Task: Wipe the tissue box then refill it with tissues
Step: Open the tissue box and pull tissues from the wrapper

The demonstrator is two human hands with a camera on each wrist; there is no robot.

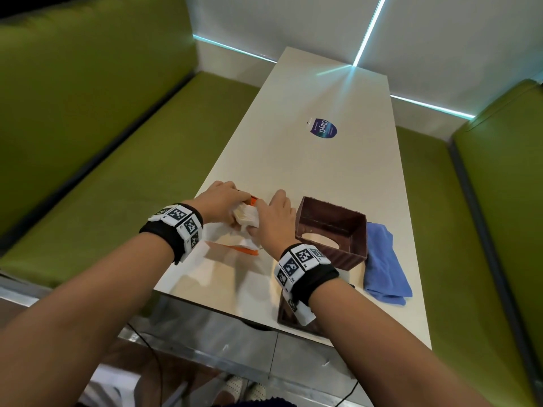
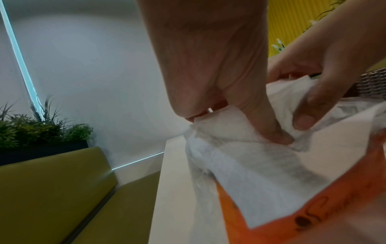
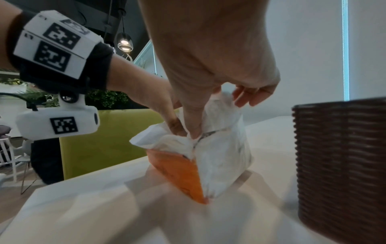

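Observation:
A tissue pack point(image 1: 246, 219) in white and orange plastic wrap stands on the table's near left part. Both hands pinch its top. In the left wrist view my left hand point(image 2: 273, 135) presses thumb and fingers into the white wrapper point(image 2: 261, 173), and my right hand point(image 2: 307, 115) pinches the wrapper right beside it. From the right wrist, my right hand point(image 3: 193, 130) and left hand point(image 3: 174, 127) meet at the top seam of the pack point(image 3: 221, 158). The brown woven tissue box point(image 1: 332, 230) sits upside down just right of my right hand point(image 1: 266, 220), open side up, oval slot against the table.
A folded blue cloth point(image 1: 385, 268) lies right of the box. A dark brown panel point(image 1: 289, 317) lies at the table's near edge under my right wrist. A round blue sticker point(image 1: 323, 129) is further up the white table point(image 1: 323, 171). Green benches point(image 1: 102, 171) flank both sides.

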